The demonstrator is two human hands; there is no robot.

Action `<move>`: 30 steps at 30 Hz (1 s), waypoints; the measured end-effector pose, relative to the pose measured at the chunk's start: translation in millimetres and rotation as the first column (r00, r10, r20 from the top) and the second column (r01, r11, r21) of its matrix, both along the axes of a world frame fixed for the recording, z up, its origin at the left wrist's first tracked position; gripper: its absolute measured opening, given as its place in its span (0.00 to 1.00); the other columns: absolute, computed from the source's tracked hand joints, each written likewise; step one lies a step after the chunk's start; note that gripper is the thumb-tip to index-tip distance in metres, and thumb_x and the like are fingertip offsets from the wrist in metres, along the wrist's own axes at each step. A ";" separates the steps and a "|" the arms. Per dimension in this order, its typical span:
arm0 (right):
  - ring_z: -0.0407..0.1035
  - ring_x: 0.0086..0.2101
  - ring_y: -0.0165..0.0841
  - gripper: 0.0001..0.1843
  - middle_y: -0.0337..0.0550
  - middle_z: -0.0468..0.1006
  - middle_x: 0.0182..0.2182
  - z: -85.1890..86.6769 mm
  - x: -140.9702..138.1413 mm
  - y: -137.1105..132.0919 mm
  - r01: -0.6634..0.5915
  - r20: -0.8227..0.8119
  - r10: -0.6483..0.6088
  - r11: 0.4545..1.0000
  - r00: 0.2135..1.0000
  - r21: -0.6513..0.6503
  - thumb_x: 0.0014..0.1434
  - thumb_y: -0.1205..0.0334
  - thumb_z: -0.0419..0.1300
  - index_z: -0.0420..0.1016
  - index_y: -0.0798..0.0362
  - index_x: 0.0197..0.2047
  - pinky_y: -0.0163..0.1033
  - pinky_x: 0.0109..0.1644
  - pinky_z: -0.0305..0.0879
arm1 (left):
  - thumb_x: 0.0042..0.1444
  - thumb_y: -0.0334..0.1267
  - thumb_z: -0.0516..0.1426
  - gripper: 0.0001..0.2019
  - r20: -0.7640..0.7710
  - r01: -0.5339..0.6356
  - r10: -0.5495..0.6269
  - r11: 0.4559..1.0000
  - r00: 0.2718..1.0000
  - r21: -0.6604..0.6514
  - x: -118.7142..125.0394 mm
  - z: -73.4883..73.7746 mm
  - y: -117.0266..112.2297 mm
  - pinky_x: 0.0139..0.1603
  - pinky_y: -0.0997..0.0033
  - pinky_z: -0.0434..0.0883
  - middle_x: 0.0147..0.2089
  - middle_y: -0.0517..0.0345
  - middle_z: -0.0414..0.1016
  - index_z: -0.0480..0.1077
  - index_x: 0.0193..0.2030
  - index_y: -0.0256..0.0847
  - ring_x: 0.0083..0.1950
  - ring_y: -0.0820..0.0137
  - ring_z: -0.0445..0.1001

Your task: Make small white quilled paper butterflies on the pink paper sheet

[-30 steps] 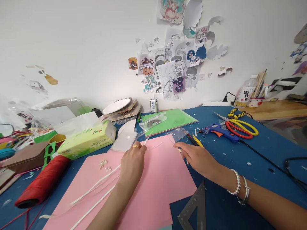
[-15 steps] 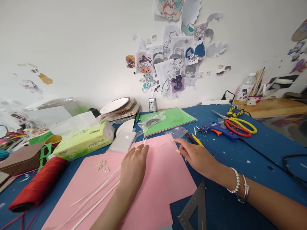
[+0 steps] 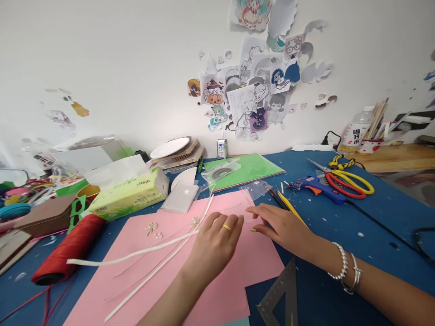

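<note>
ok so both hands are over the pink paper (image 3: 220, 296) on a blue table (image 3: 326, 280). left hand (image 3: 217, 240) is palm down w/ fingers curled, 1 gold ring (image 3: 226, 227) on it. fingertips are tucked out of view so idk if it's gripping anything, can't tell. right hand (image 3: 280, 224) is abt half open just to the right, thumb + index parted, don't see anything pinched btwn them. 2 bracelets (image 3: 342, 260) on that wrist.

white strips (image 3: 102, 263) lie on the paper left of the left hand, w/ 1 end right by its edge, others slanting from near left to the far side. also on the paper: 2 beady flower bits (image 3: 151, 227) and some small pearls (image 3: 158, 235), all left of the left hand.

set square (image 3: 292, 290) is near right, partly cut off. yellow tweezers (image 3: 290, 208) just past the right hand, then blue glue gun (image 3: 319, 188) + scissors (image 3: 346, 184) far right. red spool (image 3: 73, 249) and tissue pack (image 3: 131, 194) on the left, green sheet (image 3: 258, 165) at the far side.
</note>
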State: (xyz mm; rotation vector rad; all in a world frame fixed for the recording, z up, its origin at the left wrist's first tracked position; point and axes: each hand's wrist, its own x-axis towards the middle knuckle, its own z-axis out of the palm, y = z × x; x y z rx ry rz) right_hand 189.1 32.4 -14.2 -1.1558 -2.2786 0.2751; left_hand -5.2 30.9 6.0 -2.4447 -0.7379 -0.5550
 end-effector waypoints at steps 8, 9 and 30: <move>0.66 0.30 0.34 0.16 0.45 0.73 0.28 -0.4 -0.2 0.8 -0.063 0.002 0.063 0.997 0.998 -0.046 0.60 0.59 0.46 0.72 0.55 0.32 0.39 0.34 0.60 | 0.57 0.25 0.44 0.13 0.069 0.052 -0.041 0.985 0.997 -0.167 -1.6 -7.9 3.4 0.29 0.67 0.65 0.32 0.53 0.74 0.66 0.44 0.35 0.28 0.68 0.69; 0.66 0.31 0.34 0.16 0.45 0.73 0.28 1.7 2.7 2.7 -0.049 -0.018 0.048 0.997 0.999 -0.059 0.60 0.59 0.46 0.72 0.55 0.32 0.39 0.34 0.59 | 0.57 0.27 0.45 0.12 0.092 0.028 -0.010 0.980 0.996 -0.195 -3.1 -9.3 6.0 0.29 0.67 0.64 0.31 0.54 0.74 0.66 0.43 0.36 0.28 0.68 0.70; 0.61 0.20 0.26 0.21 0.40 0.68 0.20 21.3 34.7 26.5 -0.082 -0.642 -0.205 0.918 0.739 -0.388 0.58 0.50 0.45 0.68 0.56 0.26 0.32 0.24 0.57 | 0.55 0.40 0.49 0.13 0.466 0.209 0.437 0.517 0.770 -0.830 0.6 5.8 2.0 0.24 0.81 0.65 0.21 0.60 0.73 0.72 0.29 0.41 0.18 0.76 0.68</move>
